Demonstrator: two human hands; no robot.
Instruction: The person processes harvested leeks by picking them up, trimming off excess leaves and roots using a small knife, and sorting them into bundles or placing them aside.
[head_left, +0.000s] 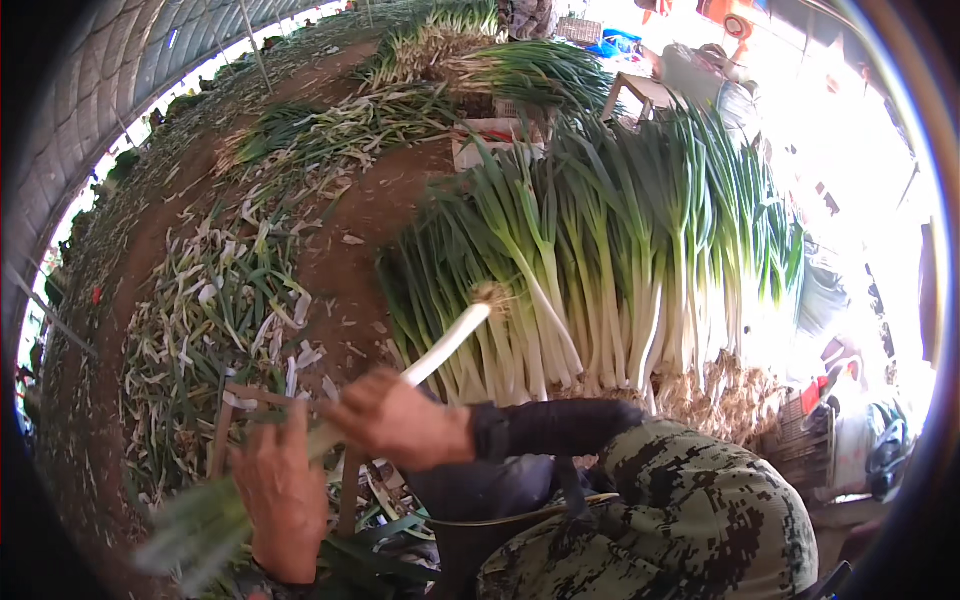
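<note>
A long leek (448, 343) lies slantwise across the hands, its root end up and to the right over a large pile. My right hand (401, 421), at the end of a dark sleeve cuff, is closed around its white shank. Beside the leek's blurred green leaves (202, 517) is my left hand (281, 487), fingers raised; whether it grips them cannot be told. Upright leeks (600, 300) stand close together on the right, green tops up and roots down. Under the hands a wooden frame (350, 487) partly shows.
Stripped leaves and peelings (217, 300) cover the ground at left. Further leeks (525, 67) are heaped at the back, near a white crate (469, 155) and a small stool (641, 90). Clumped roots (720, 397) and a plastic basket (795, 431) are at right.
</note>
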